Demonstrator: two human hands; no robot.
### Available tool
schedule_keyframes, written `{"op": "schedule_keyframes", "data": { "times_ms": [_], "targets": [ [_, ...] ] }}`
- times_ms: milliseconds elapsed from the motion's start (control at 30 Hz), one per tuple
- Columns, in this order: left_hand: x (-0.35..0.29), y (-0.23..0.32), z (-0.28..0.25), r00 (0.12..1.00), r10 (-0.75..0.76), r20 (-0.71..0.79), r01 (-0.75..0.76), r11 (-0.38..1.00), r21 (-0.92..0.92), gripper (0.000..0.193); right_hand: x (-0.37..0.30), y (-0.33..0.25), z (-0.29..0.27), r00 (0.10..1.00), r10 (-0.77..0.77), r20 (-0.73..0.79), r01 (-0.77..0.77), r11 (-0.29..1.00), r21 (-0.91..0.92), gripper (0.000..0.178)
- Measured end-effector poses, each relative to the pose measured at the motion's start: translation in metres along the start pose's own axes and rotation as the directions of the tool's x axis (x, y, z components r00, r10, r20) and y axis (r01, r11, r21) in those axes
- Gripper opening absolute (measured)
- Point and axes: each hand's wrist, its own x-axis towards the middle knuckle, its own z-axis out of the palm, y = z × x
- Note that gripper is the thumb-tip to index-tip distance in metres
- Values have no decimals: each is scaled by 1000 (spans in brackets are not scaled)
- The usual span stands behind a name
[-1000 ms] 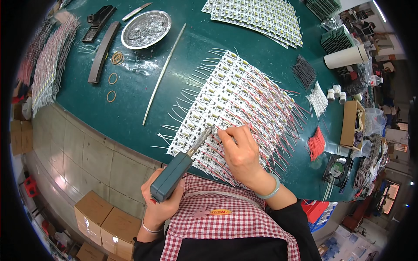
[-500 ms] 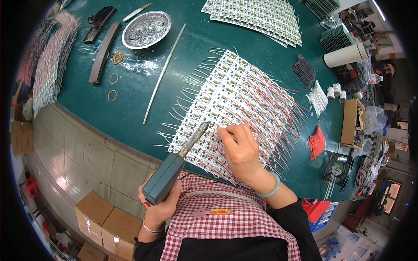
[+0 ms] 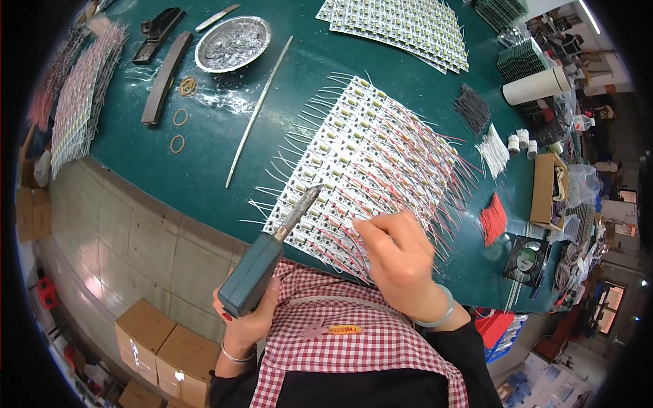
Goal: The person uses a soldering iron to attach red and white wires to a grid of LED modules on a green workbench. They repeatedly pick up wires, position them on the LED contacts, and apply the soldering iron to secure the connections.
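Note:
My left hand (image 3: 248, 319) is wrapped round the dark green handle of a soldering iron (image 3: 253, 275), whose blackened tip hangs over a panel of white circuit boards (image 3: 326, 160). Thin white wires (image 3: 291, 146) fan out from the panel's left edge, and red and white wires (image 3: 401, 180) lie over its right part. My right hand (image 3: 401, 258) is above the panel's near right part, thumb and forefinger pinched together. Whatever the pinch holds is too small to make out.
On the green table (image 3: 197, 170) lie a thin rod (image 3: 260, 109), rubber bands (image 3: 180, 117) and a metal bowl (image 3: 232, 44) of silvery scraps. More boards (image 3: 401, 30) are stacked at the back. Black (image 3: 471, 109), white (image 3: 493, 151) and red wire bundles (image 3: 493, 219) and a small fan (image 3: 527, 260) sit rightward.
My right hand has moved right and toward me, away from the iron's tip. The soldering iron has drawn back slightly to the left.

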Motion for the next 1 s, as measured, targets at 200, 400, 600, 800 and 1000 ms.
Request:
{"op": "schedule_keyframes", "data": {
  "times_ms": [200,400,600,800,1000],
  "targets": [
    [-3,-2,-4,999,17,51,-17,1000,3,22,-9,16,51,998,50,-25,-50,999,7,27],
    [-3,-4,-6,996,39,80,-40,999,10,22,-10,16,57,999,48,-23,-49,998,-45,25],
    [-3,-4,-6,994,15,104,-16,1000,4,21,-11,15,58,999,46,-26,-48,996,-70,24],
    [0,-4,-4,992,39,119,-43,999,24,21,-11,16,58,1000,12,-13,-13,995,-104,28],
    [-2,-6,-5,992,34,119,-39,998,42,20,-12,15,58,1000,7,-13,-9,994,-113,27]
  ]
}}
